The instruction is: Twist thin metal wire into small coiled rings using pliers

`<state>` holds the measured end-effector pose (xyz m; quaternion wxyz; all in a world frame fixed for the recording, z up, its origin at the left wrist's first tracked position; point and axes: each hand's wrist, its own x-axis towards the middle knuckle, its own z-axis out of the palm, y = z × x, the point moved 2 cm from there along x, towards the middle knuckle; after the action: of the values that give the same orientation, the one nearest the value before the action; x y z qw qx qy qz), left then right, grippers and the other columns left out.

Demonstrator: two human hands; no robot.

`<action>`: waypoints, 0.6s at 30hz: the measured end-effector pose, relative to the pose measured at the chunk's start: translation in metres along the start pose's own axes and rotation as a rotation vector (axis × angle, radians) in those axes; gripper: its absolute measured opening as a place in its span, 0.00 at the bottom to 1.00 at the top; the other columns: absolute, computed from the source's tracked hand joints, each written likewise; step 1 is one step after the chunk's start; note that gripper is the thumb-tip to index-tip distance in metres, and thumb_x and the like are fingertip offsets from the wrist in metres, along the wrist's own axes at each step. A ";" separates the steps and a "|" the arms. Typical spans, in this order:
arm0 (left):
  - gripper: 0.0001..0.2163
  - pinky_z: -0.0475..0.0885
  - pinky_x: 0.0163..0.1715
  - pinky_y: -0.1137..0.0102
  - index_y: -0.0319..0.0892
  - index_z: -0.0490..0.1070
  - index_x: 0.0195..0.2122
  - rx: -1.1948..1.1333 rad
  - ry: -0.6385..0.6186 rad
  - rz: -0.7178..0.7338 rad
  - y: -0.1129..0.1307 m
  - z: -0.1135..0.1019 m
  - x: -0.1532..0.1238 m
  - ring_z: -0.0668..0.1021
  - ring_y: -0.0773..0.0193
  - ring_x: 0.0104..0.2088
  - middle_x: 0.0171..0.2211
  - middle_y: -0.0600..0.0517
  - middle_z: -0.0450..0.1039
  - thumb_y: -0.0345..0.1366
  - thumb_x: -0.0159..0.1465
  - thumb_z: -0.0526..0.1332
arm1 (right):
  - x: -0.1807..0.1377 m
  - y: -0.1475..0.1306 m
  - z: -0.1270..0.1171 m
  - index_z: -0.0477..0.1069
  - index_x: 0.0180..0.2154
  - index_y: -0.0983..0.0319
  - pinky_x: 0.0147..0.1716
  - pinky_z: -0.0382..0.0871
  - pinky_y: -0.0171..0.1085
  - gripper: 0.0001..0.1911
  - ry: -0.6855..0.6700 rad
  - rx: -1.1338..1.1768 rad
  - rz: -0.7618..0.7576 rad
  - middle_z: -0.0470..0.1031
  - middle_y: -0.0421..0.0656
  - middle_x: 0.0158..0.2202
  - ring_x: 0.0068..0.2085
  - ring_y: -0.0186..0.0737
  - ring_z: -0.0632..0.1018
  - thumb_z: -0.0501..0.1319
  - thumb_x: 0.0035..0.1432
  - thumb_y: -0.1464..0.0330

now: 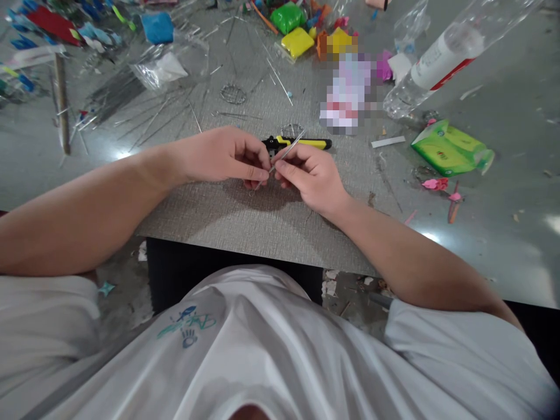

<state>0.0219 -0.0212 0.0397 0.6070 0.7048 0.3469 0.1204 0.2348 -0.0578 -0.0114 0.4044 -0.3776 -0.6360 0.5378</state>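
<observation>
My left hand (223,156) and my right hand (310,174) meet over a grey textured mat (245,216) near the table's front edge. Both pinch a thin metal wire (292,146) that slants up to the right from between the fingertips. The fingers of each hand are closed on it. Just behind the hands lies a pair of black and yellow pliers (306,142), partly hidden by my right hand. A small wire loop (291,129) rests on the mat behind the pliers.
Many loose wires (144,116) fan out at the back left beside a clear plastic bag (161,70). Coloured clay blocks (297,41) sit at the back. A plastic bottle (437,58) lies at the right, above a green packet (450,150). Small pink scraps (435,184) lie nearby.
</observation>
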 end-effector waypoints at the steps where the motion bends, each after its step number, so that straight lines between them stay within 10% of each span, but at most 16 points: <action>1: 0.09 0.74 0.32 0.76 0.40 0.82 0.38 -0.004 -0.001 0.002 0.000 0.000 0.000 0.81 0.67 0.29 0.27 0.54 0.83 0.39 0.68 0.77 | 0.000 0.000 0.000 0.75 0.41 0.57 0.37 0.82 0.36 0.26 -0.003 -0.001 0.001 0.80 0.43 0.40 0.39 0.37 0.80 0.72 0.72 0.41; 18: 0.02 0.78 0.39 0.69 0.42 0.85 0.40 0.012 -0.033 0.004 0.000 -0.002 -0.001 0.81 0.65 0.32 0.34 0.51 0.86 0.32 0.69 0.71 | 0.002 0.001 -0.001 0.76 0.40 0.57 0.38 0.82 0.38 0.27 -0.025 0.031 0.004 0.80 0.42 0.40 0.39 0.38 0.80 0.72 0.72 0.40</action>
<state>0.0195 -0.0201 0.0402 0.6083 0.7110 0.3359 0.1080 0.2354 -0.0557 -0.0116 0.4013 -0.3656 -0.6319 0.5532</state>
